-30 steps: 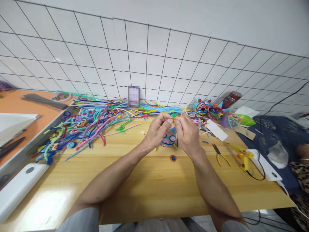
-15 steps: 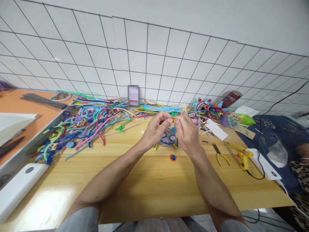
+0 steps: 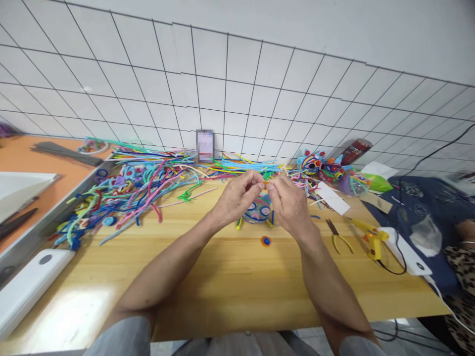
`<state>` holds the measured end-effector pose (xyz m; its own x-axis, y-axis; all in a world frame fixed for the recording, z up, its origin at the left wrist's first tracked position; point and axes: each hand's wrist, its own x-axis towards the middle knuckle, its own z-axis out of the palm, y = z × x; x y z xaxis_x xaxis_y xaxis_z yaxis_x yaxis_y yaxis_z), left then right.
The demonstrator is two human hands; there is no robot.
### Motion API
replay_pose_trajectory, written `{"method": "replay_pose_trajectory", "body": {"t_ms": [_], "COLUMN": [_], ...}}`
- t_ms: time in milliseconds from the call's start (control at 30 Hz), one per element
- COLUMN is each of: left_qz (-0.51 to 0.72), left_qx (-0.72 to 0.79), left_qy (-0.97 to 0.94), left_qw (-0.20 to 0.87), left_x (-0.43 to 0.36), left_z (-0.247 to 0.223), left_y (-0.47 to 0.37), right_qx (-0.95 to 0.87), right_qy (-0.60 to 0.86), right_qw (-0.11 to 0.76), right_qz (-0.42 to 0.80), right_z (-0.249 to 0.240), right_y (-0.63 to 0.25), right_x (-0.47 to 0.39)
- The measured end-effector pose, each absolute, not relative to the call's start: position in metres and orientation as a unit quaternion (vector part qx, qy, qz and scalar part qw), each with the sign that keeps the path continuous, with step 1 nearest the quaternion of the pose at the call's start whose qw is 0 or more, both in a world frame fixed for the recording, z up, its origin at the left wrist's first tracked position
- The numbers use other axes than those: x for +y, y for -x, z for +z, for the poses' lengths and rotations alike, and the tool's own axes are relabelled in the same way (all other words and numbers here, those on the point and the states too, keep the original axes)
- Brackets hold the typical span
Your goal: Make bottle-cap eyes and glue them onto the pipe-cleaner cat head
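Note:
My left hand (image 3: 237, 198) and my right hand (image 3: 289, 203) meet above the wooden table (image 3: 230, 277), fingertips pinched together on a short orange pipe cleaner piece (image 3: 264, 184). Beneath them lies a round blue pipe-cleaner figure (image 3: 257, 211) with pink and dark coils, partly hidden by my hands. A small orange-and-blue coil (image 3: 265, 241) lies on the table just in front of my right wrist.
A big heap of coloured pipe cleaners (image 3: 141, 185) covers the table's back left. Finished colourful figures (image 3: 322, 169) stand at the back right. Yellow-handled pliers (image 3: 337, 237) and a yellow glue gun (image 3: 369, 237) lie to the right. A white device (image 3: 29, 287) sits at the left edge.
Both hands stay pinched on the orange piece; the fingers have shifted slightly and the view has drifted a little upward.

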<state>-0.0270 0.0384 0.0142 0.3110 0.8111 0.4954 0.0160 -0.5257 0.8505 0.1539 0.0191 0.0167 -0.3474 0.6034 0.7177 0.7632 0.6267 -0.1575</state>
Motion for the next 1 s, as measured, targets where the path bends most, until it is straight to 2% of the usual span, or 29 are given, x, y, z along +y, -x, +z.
{"method": "replay_pose_trajectory", "body": {"t_ms": [100, 200, 300, 400, 500, 733, 900, 1000], "left_qz": [0.539, 0.56, 0.545, 0.522, 0.51, 0.537, 0.539, 0.524], "left_qx": [0.278, 0.278, 0.273, 0.284, 0.294, 0.26, 0.252, 0.252], "left_qy": [-0.66, -0.617, -0.631, -0.689, -0.717, -0.647, -0.609, -0.642], "left_qw": [0.443, 0.478, 0.48, 0.415, 0.373, 0.475, 0.524, 0.499], "left_x": [0.037, 0.038, 0.039, 0.041, 0.042, 0.041, 0.042, 0.044], "left_z": [0.01, 0.004, 0.002, 0.006, 0.009, 0.007, 0.007, 0.008], "left_y": [0.021, 0.015, 0.016, 0.022, 0.028, 0.023, 0.018, 0.022], "right_qx": [-0.796, -0.783, -0.787, -0.799, -0.807, -0.79, -0.784, -0.791], "right_qy": [0.415, 0.417, 0.422, 0.435, 0.437, 0.424, 0.423, 0.428], "right_qw": [0.439, 0.46, 0.442, 0.389, 0.367, 0.441, 0.444, 0.412], "right_qz": [-0.046, -0.04, -0.083, -0.144, -0.15, -0.046, -0.093, -0.146], "right_z": [0.015, 0.012, 0.012, 0.013, 0.015, 0.013, 0.01, 0.01], "right_y": [-0.15, -0.148, -0.148, -0.151, -0.152, -0.149, -0.148, -0.15], "right_x": [0.02, 0.021, 0.022, 0.021, 0.02, 0.02, 0.022, 0.023]}}
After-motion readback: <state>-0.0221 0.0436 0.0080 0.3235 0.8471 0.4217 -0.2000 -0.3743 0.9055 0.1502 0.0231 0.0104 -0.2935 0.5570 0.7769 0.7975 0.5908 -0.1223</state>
